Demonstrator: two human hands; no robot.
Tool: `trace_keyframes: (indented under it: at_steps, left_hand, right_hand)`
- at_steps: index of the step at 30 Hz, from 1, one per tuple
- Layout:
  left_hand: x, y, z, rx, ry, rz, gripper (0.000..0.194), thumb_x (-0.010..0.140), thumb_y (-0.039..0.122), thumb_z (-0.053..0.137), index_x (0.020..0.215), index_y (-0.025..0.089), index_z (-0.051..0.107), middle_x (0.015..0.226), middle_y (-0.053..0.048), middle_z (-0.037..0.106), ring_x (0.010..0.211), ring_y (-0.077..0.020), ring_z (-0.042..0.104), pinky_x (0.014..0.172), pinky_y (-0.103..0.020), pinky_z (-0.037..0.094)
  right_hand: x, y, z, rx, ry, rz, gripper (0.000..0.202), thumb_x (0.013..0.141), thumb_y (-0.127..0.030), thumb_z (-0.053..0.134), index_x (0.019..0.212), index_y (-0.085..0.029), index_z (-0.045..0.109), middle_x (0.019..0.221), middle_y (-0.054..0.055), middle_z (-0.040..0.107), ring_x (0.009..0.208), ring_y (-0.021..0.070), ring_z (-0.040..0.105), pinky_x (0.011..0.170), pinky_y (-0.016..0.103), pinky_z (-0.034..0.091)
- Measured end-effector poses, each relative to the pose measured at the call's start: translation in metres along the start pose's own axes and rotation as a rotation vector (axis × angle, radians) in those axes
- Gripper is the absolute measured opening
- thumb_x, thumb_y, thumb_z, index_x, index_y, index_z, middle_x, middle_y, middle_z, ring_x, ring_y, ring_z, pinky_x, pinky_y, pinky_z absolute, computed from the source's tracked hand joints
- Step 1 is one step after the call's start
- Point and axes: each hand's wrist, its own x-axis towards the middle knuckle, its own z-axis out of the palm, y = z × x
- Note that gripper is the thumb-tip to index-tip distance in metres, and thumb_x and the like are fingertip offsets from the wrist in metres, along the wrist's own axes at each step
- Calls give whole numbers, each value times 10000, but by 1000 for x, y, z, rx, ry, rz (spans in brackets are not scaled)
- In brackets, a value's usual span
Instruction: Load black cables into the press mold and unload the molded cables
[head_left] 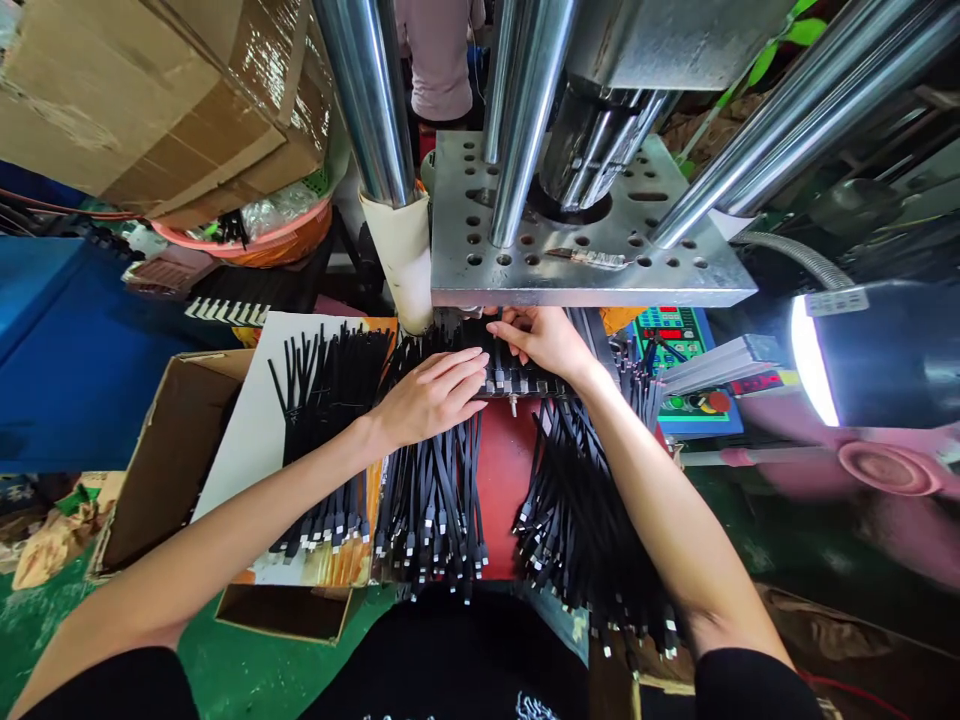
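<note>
While left hand (435, 397) lies open at edge of mold (534, 386), right hand (541, 338) curls above, grip unclear; mold below press (585, 296), connectors (501, 377) seemingly laid in; cables (431, 480) heaped either side, finished share unclear.

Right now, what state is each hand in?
Left hand: open, fingers extended at the black fixture.
Right hand: fingers bent; any hold cannot be told.

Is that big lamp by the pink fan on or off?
On: the front of the lamp glows bright white.
</note>
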Motion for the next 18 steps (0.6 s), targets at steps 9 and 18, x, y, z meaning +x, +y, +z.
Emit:
trace_keyframes:
  at_steps: [9, 18]
  left_hand:
    - [6, 50, 4, 266, -156, -223, 488, 1050, 223, 584, 1503, 50, 536, 1596, -308, 510, 1528, -417, 468, 1193, -587, 482]
    - [42, 8, -12, 141, -203, -290, 583, 1092, 402, 464, 1511, 1, 522, 1602, -307, 504, 1488, -429, 499, 1217, -599, 395]
  right_hand:
    - [-23, -12, 13, -408, 317, -4, 165, 1000, -299, 622, 986, -172, 726, 881, 67, 697, 676, 185, 631, 687, 346, 550]
    - [-46, -17, 28, -1062, 147, -39, 529, 981, -85, 428, 1423, -173, 705, 1074, 180, 697, 930, 299, 659, 807, 404, 564]
